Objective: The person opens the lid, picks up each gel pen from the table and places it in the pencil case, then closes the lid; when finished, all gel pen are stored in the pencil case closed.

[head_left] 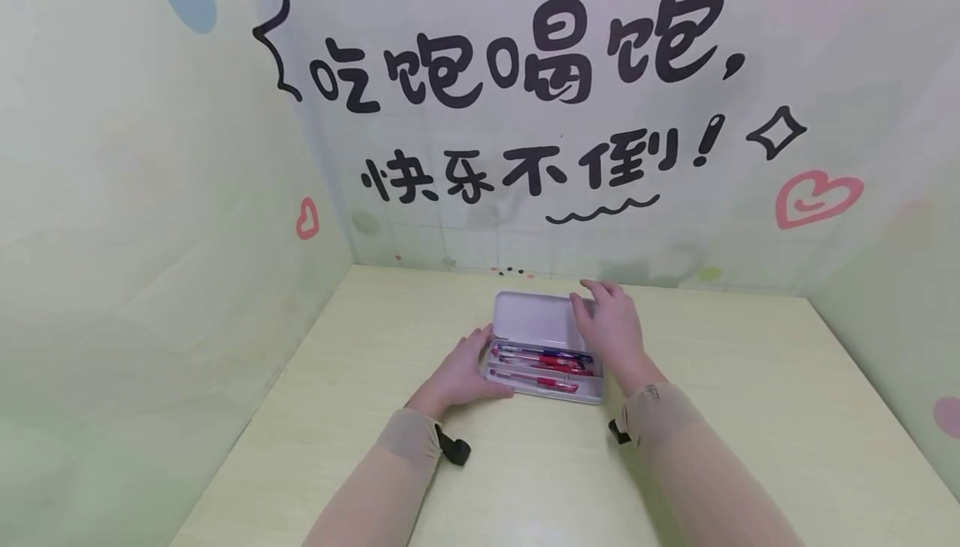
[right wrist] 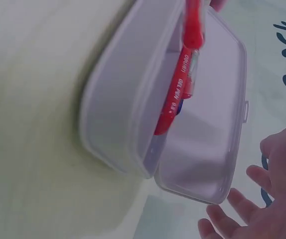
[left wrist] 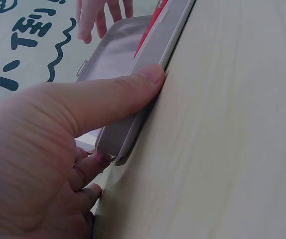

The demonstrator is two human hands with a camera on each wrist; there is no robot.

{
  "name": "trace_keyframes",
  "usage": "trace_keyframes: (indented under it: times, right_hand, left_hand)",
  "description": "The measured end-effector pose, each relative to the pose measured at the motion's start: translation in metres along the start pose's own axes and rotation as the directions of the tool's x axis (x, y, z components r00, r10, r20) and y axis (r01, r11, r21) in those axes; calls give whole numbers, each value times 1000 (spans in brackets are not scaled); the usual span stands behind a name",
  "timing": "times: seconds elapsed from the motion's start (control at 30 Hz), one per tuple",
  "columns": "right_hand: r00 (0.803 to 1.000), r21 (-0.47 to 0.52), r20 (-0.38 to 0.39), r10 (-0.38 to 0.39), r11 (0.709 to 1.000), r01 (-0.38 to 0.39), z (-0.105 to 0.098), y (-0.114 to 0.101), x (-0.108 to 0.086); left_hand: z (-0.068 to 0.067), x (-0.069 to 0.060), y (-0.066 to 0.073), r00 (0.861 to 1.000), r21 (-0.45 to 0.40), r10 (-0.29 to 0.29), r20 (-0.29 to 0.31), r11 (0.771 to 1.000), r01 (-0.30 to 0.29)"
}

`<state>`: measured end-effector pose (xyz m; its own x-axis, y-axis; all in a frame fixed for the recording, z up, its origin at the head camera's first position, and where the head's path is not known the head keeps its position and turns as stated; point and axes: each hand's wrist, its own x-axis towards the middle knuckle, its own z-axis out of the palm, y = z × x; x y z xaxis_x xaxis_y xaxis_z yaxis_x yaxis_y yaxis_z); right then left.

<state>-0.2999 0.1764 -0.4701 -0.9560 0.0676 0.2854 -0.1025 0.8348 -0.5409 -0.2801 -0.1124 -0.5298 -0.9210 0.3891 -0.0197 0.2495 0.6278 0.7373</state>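
A pale lilac pencil case lies on the table with its lid raised at the back. Red gel pens and a blue pen lie in its two long compartments. My left hand grips the case's left end; the left wrist view shows the thumb along the front wall and fingers around the end. At the lid's right edge is my right hand, fingers loosely spread. In the right wrist view its fingertips are beside the lid's corner; whether they touch it I cannot tell.
The light wood table meets a printed backdrop wall behind the case, with side walls at left and right. Black straps hang at both sleeve cuffs.
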Motion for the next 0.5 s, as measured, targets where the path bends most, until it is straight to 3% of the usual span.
trace_keyframes:
  times: [0.23,0.5]
  right_hand:
    - [995,6,72,62,998,-63,-1,-1,10]
    - [990,5,106,94,996,-95,-3,-3,9]
  left_hand:
    - [1,0,-1,1000,-2,-1,2,1000,1]
    - [-1,-2,3,1000,3,-15,2,1000,15]
